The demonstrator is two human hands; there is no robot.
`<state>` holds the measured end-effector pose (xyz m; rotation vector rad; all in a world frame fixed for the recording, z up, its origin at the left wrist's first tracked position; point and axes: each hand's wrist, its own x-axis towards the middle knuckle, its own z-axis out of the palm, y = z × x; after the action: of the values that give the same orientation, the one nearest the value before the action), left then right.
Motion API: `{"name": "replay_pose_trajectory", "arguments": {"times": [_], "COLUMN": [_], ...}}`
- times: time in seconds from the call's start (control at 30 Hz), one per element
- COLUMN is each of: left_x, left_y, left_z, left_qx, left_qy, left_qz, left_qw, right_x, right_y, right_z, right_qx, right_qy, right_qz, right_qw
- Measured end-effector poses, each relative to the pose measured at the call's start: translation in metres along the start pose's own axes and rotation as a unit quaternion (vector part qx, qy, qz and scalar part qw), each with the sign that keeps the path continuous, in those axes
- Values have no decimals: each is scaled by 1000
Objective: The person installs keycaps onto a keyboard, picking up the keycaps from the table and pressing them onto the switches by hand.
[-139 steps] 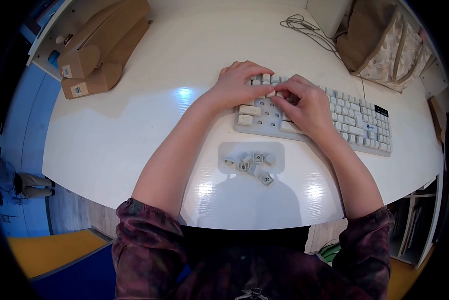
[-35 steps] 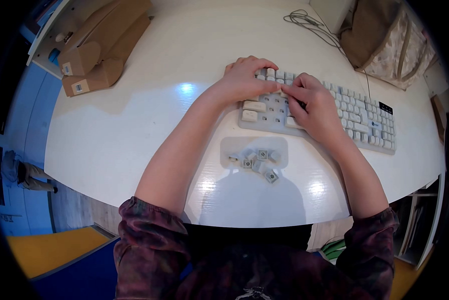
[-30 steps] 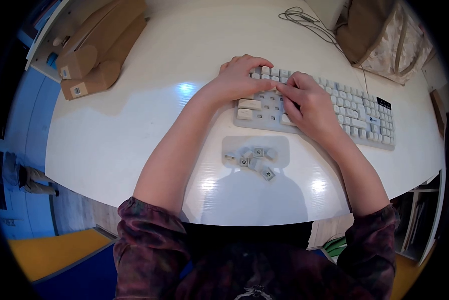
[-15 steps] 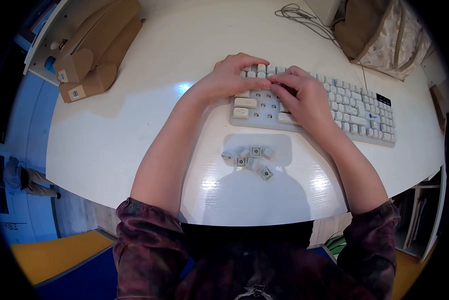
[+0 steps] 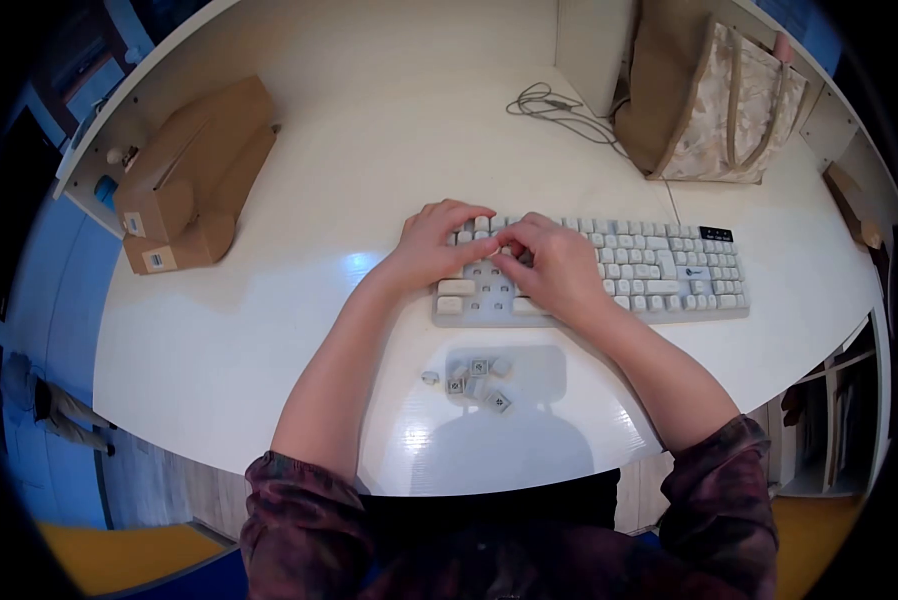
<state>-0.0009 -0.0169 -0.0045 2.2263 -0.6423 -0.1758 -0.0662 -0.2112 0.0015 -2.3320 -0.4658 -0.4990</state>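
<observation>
A white keyboard (image 5: pixel 669 272) lies on the white desk, with several keycaps off at its left part, where bare switches (image 5: pixel 486 290) show. My left hand (image 5: pixel 439 245) rests on its upper left keys, thumb and forefinger spread around a few keycaps, the thumb tip meeting my right fingers. My right hand (image 5: pixel 554 262) is closed in a pinch over the keys beside that thumb; what lies between its fingertips is too small and hidden to name. Several loose keycaps (image 5: pixel 477 385) lie in a small heap in front of the keyboard, some with their undersides up.
Brown cardboard boxes (image 5: pixel 184 190) stand at the back left of the desk (image 5: pixel 219 340). A coiled cable (image 5: pixel 559 108) and a patterned bag (image 5: pixel 734 110) are at the back right. Open shelves (image 5: pixel 829 420) are at the right. Part of a person (image 5: pixel 54 405) shows at the far left.
The view has tilted up, so desk, keyboard and hands appear lower. Both hands remain at the keyboard's upper left keys. The loose keycap at the heap's left sits slightly farther from the others.
</observation>
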Motion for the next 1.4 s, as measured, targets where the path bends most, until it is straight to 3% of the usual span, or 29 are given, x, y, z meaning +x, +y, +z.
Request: {"name": "replay_pose_trajectory", "arguments": {"times": [0.73,1.2,1.4], "left_x": [-3,-1,0], "left_y": [1,-3,-2], "left_z": [-5,-1,0], "left_qx": [-27,-25,-47], "left_qy": [-34,-8,-13], "left_qz": [3,1,-25], "left_qw": [999,1000,999], "right_x": [0,1,1], "right_y": [-3,0,-1], "right_z": [-3,0,-2], "right_qx": [10,-25,24], "right_qy": [-11,-8,-10], "right_qz": [18,-4,20], "right_qw": [1000,1000,999]}}
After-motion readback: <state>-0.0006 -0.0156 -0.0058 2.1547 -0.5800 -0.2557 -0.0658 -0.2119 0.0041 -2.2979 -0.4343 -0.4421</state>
